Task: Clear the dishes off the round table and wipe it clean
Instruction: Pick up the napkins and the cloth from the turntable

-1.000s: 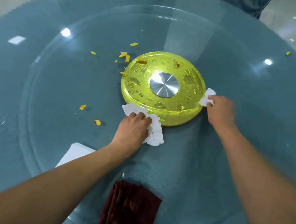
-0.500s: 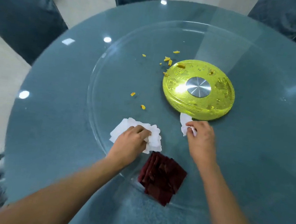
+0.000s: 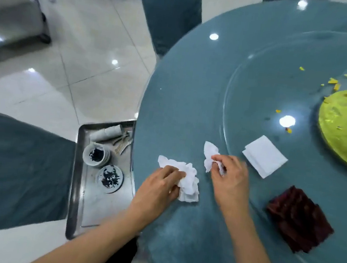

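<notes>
Tissue wad (image 3: 186, 181) sits clamped under left fingers (image 3: 171, 174) on table (image 3: 194, 90).

round teal glass table (image 3: 193, 95), yellow crumbs (image 3: 335, 83)

This is looking like a restaurant dining room: a large round glass-topped table (image 3: 194, 90) is carrying a glass turntable (image 3: 258, 86), cloth-covered chairs (image 3: 170, 13) are standing around it on glossy floor tiles (image 3: 81, 46), and a steel bussing tray (image 3: 88, 203) is sitting at the near left with used dishes (image 3: 110, 176).
</notes>
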Tool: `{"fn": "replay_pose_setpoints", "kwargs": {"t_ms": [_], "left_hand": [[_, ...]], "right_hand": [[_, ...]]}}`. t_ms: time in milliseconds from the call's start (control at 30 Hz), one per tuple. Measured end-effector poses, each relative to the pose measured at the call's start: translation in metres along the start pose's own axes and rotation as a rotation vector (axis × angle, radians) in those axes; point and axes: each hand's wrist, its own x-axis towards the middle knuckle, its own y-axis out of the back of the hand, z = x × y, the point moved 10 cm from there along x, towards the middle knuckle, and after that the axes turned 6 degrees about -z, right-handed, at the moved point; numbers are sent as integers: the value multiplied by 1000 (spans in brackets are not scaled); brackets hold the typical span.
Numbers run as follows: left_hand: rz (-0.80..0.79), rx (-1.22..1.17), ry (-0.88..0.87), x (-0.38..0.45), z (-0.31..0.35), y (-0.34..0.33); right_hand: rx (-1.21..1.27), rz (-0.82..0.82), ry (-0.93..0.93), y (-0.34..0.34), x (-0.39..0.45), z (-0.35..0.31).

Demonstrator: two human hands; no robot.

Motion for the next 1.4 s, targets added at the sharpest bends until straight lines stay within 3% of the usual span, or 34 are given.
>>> {"fn": "replay_pose_setpoints", "kwargs": {"t_ms": [167, 367, 567, 900, 1000, 1133, 1400], "left_hand": [[63, -14, 205, -78, -105, 33], [-15, -15, 444, -160, -229, 26], [-78, -73, 694, -208, -358, -17], [-141, -62, 894, -204, -516, -110], [-293, -60, 913, -206, -531, -137], [-409, -27, 917, -207, -525, -133], [-259, 108, 641, -159, -423, -35]], "right_hand": [[108, -207, 74, -117, -32, -91], [103, -459, 75, -258, -74, -148], [-12, -725, -11, -391, -106, -127], [-285, -1101, -106, -577, -131, -51], [-314, -1209, -116, -599, -144, -44], [-317, -1185, -120, -588, -142, -46], [-221, -756, 45, -462, -88, -118]]}}
